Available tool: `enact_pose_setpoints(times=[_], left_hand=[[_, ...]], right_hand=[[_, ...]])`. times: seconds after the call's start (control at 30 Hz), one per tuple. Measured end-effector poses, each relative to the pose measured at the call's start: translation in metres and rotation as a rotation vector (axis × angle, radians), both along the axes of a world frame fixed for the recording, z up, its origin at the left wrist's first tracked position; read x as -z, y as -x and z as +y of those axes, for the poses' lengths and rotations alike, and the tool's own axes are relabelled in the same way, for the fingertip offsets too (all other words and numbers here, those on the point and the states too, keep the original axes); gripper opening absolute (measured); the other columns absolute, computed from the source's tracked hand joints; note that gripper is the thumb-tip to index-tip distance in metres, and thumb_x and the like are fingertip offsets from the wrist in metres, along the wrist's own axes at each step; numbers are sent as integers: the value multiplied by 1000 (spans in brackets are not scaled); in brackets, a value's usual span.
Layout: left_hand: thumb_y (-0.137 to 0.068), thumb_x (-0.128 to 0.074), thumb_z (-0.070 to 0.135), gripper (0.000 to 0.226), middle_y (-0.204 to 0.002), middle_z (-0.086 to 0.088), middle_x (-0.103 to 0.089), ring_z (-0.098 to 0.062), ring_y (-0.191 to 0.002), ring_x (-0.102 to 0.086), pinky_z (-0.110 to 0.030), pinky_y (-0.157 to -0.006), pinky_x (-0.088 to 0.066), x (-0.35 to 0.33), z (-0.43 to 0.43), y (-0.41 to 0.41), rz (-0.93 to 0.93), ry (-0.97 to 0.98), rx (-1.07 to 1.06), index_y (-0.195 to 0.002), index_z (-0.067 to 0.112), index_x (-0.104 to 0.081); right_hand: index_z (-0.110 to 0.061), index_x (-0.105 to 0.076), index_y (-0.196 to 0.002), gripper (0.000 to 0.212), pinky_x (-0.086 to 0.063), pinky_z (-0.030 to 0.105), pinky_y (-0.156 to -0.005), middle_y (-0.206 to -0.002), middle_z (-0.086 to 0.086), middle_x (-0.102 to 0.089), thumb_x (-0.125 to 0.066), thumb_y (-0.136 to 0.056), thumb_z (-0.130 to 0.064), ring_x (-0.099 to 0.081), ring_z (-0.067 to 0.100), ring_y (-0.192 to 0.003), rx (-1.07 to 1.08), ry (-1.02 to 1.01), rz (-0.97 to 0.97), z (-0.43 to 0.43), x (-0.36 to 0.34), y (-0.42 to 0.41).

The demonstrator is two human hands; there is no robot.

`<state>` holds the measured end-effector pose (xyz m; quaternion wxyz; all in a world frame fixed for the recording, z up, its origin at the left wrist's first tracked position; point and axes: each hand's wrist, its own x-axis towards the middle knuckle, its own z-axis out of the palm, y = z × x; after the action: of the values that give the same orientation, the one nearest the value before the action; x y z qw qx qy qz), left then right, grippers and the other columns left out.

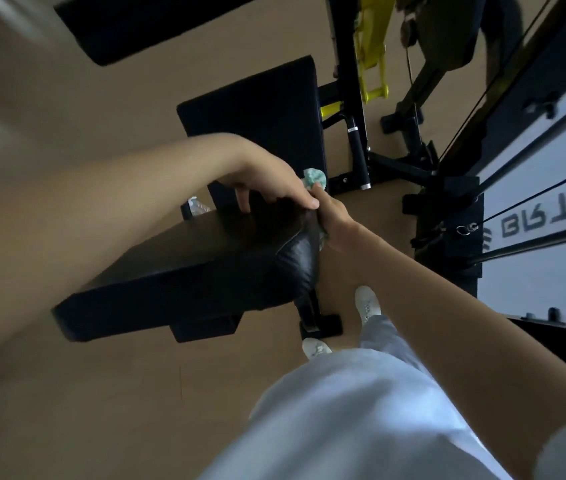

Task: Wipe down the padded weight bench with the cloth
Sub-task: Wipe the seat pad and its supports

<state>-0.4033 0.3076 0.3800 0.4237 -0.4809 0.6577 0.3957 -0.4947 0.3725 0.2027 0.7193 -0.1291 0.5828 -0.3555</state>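
Note:
A black padded weight bench fills the middle of the head view, its near pad tilted and a second pad beyond it. My left hand grips the top end of the near pad, fingers curled over its edge. My right hand presses a crumpled green-white cloth against the pad's right end. Most of the cloth is hidden behind my fingers.
A black and yellow machine frame with cables stands at the right. A clear plastic bottle lies on the tan floor behind the bench. My white shoes stand beside the bench foot.

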Motion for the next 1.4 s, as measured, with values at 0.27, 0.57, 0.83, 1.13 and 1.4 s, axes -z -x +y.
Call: enact_pose_setpoints(times=[0.27, 0.57, 0.83, 1.13, 1.4], left_hand=[[-94, -46, 72, 76, -172, 4, -12, -28, -157, -19, -59, -121, -29, 78, -42, -16, -40, -90, -132, -160, 47, -17], [-91, -43, 76, 84, -173, 11, 0, -19, -160, 2, -50, -129, 2, 116, -44, -29, 69, -135, -213, -161, 46, -6], [-95, -47, 69, 85, -172, 9, -7, -16, -159, -5, -40, -128, -3, 118, -48, -34, 99, -125, -250, -163, 36, -8], [-95, -53, 64, 78, -172, 11, -9, -17, -159, -6, -42, -126, -6, 119, -59, -44, 116, -161, -267, -161, 42, -19], [-82, -55, 74, 89, -172, 12, -8, -18, -160, -5, -46, -128, -4, 130, -59, -42, 100, -146, -310, -159, 48, -20]], right_hand=[[-8, -61, -122, 41, -53, 21, -53, -87, 4, -64, -44, -106, -43, -63, 15, -75, 1, -161, -36, -42, 43, 1], [-14, -68, -119, 41, -49, 43, -109, -129, 14, -70, -50, -102, -47, -67, 28, -120, 83, -154, -252, -36, 70, -4], [-39, -52, -145, 55, -36, 43, -120, -149, -4, -54, -47, -96, -64, -49, 16, -140, 47, 67, -72, 6, 49, -10], [-11, -48, -147, 68, -46, 47, -111, -148, 13, -47, -47, -98, -58, -55, 30, -128, -23, -184, 137, -66, 119, 37], [-20, -58, -129, 44, -55, 36, -91, -107, 0, -67, -52, -100, -52, -68, 20, -98, -82, -170, 83, -122, 127, 45]])
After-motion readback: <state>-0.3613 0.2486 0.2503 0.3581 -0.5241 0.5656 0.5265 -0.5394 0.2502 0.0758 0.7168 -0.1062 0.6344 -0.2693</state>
